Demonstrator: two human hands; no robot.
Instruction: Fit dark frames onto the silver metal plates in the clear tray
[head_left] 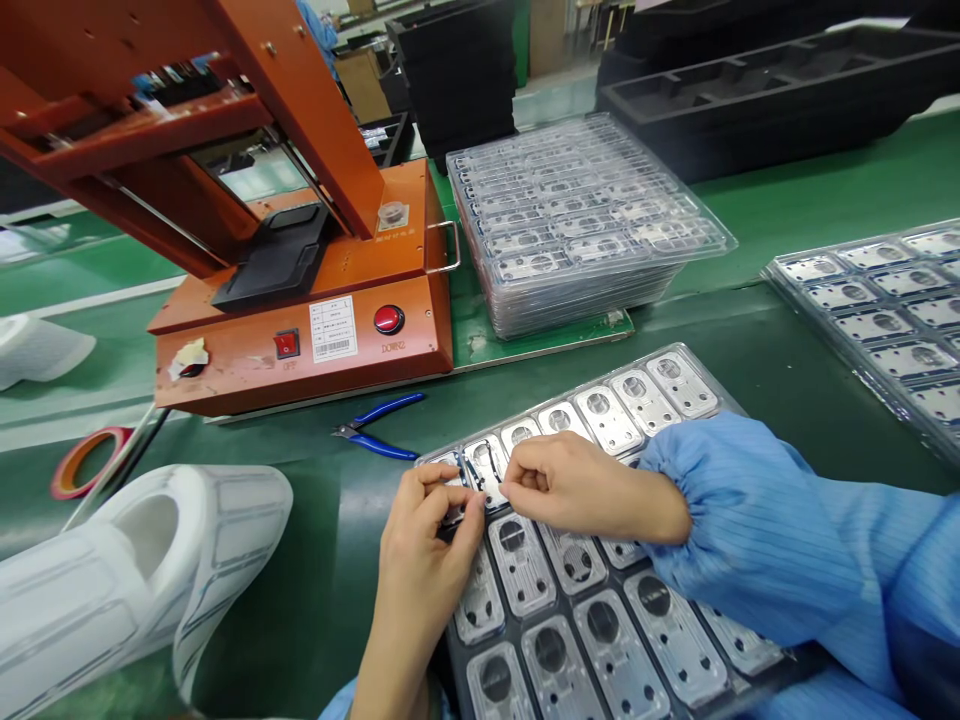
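A clear plastic tray holds rows of silvery metal plates, each with round openings; it lies tilted on the green bench before me. At its upper left, my left hand pinches with thumb and forefinger at the end of a thin black strip. Close beside it, my right hand reaches in from the right, fingers curled and tips pressed together on another thin dark line over a metal plate. Whether both lines belong to one piece I cannot tell. My fingers partly hide the plates beneath.
Blue-handled cutters lie beyond the tray. An orange press stands at the back left, next to stacked clear trays. A roll of white backing sheet and a tape roll are at left; another filled tray is at right.
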